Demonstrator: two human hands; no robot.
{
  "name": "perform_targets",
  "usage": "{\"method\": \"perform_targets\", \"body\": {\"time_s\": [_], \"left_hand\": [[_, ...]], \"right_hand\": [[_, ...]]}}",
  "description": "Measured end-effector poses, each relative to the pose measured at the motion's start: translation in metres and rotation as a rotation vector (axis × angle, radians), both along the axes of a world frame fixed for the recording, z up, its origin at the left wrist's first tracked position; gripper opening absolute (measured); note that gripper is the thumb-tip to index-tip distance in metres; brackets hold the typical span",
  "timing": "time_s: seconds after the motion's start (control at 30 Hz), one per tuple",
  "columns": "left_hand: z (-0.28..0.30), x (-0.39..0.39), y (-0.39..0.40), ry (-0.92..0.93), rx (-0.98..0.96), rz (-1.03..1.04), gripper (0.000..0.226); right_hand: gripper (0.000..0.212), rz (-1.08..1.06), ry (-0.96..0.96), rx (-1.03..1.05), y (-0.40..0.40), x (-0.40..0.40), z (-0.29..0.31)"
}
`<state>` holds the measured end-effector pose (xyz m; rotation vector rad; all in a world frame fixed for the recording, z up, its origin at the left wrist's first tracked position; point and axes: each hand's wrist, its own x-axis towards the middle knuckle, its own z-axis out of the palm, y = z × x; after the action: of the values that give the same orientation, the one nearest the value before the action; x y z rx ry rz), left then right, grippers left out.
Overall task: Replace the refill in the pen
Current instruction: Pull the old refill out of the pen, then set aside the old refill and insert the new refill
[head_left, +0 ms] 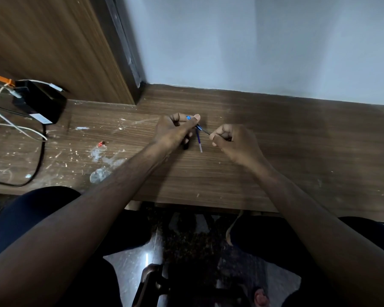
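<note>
Mid-swap, I judge. Left hand [173,129] pinches the blue pen [194,122] above the worktop [275,151]; right hand [228,140] pinches a thin refill [206,132] at its tip. Another refill [198,141] hangs below. Seating and closing remain.

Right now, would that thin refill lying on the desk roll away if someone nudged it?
Probably: the refill looks round and slender, lying loose on the flat desk. It likely weighs almost nothing. Being so thin, it may flex slightly when pinched.
</note>
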<state>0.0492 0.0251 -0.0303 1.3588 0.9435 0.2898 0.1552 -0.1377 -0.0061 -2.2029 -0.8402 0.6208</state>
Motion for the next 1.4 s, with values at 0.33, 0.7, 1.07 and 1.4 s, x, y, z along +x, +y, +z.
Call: {"method": "perform_targets", "body": {"time_s": [0.33, 0.7, 1.07, 1.4], "left_hand": [[0.003, -0.019, 0.025, 0.159, 0.297, -0.180, 0.025], [-0.005, -0.020, -0.009, 0.399, 0.760, -0.410, 0.041], [-0.002, -0.002, -0.011, 0.021, 0.097, -0.216, 0.013], [0.015, 0.004, 0.012, 0.062, 0.286, -0.025, 0.017]], "right_hand": [[0.012, -0.113, -0.061, -0.018, -0.005, 0.006, 0.001], [0.010, -0.081, -0.012, -0.014, -0.003, 0.002, -0.005], [0.007, -0.188, 0.231, 0.043, 0.000, 0.000, -0.005], [0.012, -0.093, 0.248, -0.262, -0.018, 0.015, -0.011]]}}
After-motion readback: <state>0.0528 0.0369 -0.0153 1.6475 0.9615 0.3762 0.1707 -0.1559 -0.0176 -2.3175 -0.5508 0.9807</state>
